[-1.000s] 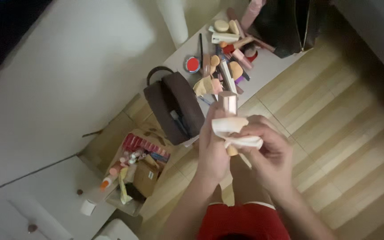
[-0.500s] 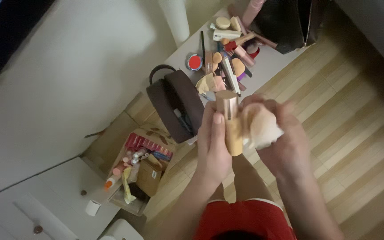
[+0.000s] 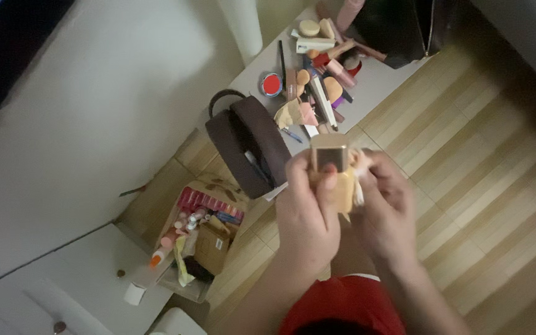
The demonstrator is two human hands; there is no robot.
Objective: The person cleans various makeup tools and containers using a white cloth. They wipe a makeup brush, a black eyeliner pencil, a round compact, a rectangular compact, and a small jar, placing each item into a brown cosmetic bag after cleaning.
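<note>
Bottle upright between both hands
Left hand (image 3: 308,211) grips the gold-capped bottle (image 3: 332,170) — right hand (image 3: 384,208) presses a white wipe (image 3: 360,177) against its right side.

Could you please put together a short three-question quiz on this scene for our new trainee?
1. True or false: the left hand holds the beige bottle by its body, gold cap upward.
2. What does the right hand press against the bottle? A) a brush B) a white tissue C) a sponge
3. Which bag lies on the floor nearest the hands, left of them in the picture?

Key
1. True; the left thumb lies across the bottle just below the cap.
2. B, the white tissue, mostly hidden by the fingers.
3. The brown pouch, beside the white mat strewn with cosmetics.
</note>
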